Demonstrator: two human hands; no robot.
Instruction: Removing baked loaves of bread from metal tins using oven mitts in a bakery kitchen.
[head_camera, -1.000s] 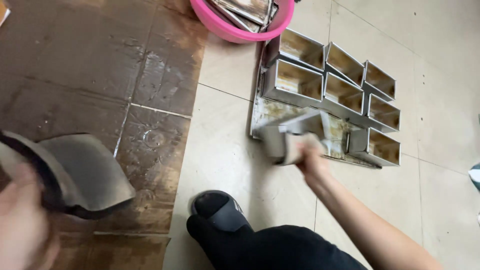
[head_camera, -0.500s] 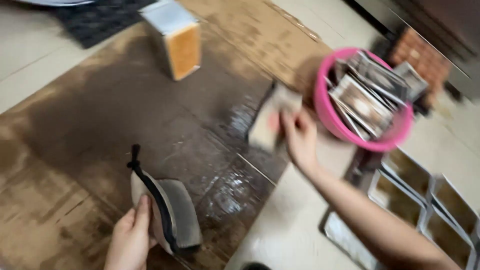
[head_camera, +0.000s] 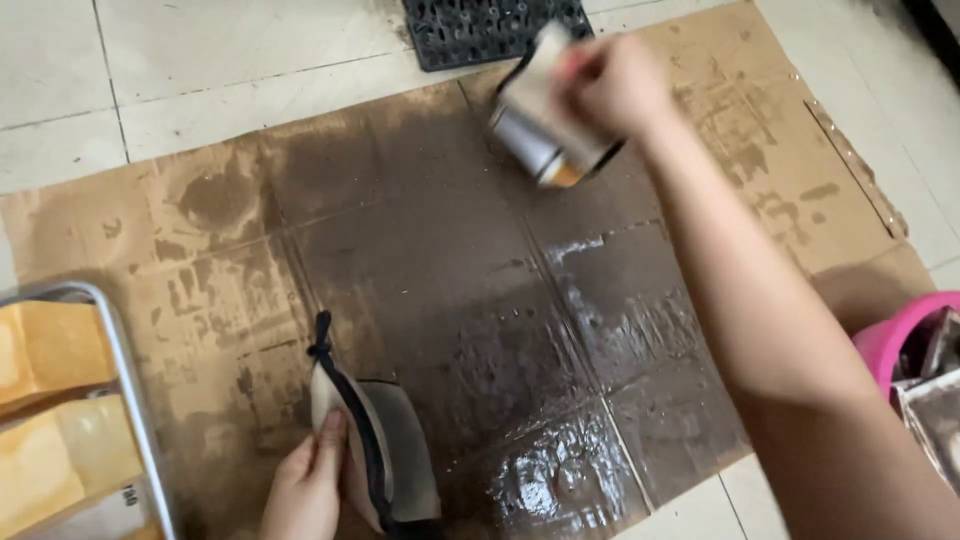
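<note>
The right hand (head_camera: 615, 85) gripped a blurred metal tin (head_camera: 545, 125), probably a baking mould, above the greasy cardboard (head_camera: 450, 300) on the floor. The left hand (head_camera: 305, 485) clasped a black-edged mitt (head_camera: 375, 460) resting on that cardboard.

A small rectangular metal tin (head_camera: 545, 120), blurred, is held tilted above the far edge of the stained brown cardboard sheet (head_camera: 430, 290), something orange seemingly showing at its lower open end; a curved beige pad with a black strap (head_camera: 375, 450) stands on edge near the cardboard's near edge, left of its wet, glossy patch.
</note>
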